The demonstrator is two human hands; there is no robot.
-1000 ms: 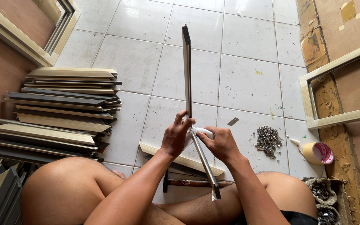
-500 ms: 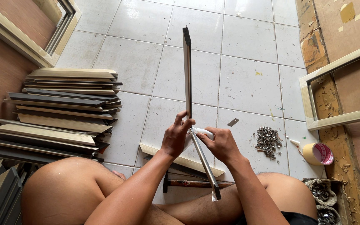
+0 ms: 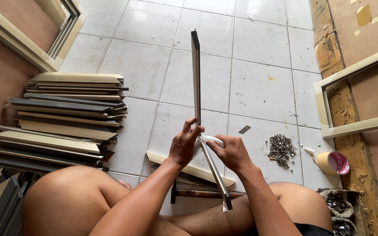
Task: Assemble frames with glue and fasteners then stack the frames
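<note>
The person sits on the tiled floor (image 3: 259, 87) with bare knees drawn up, and between them both hands meet at the corner where two frame strips join. The left hand (image 3: 183, 146) is clenched around the upright strip (image 3: 195, 78), which stands nearly vertical and reaches well up the view; the right hand (image 3: 232, 152) grips a small white tube (image 3: 213, 140) pressed against the joint, beside the second strip (image 3: 215, 175) that slants down toward the lap. Under the hands lies a pale moulding piece (image 3: 189, 168) and a hammer (image 3: 197, 193) (only partly seen). The tall strip looks likely to tip or twist out of line if the left hand loosens, since nothing else props it, and the joint could open. Just right lies a heap of small metal fasteners (image 3: 280, 150), then a tape roll (image 3: 333, 163). To the left, a stack of cut mouldings (image 3: 62, 116) rests by the wall.
</note>
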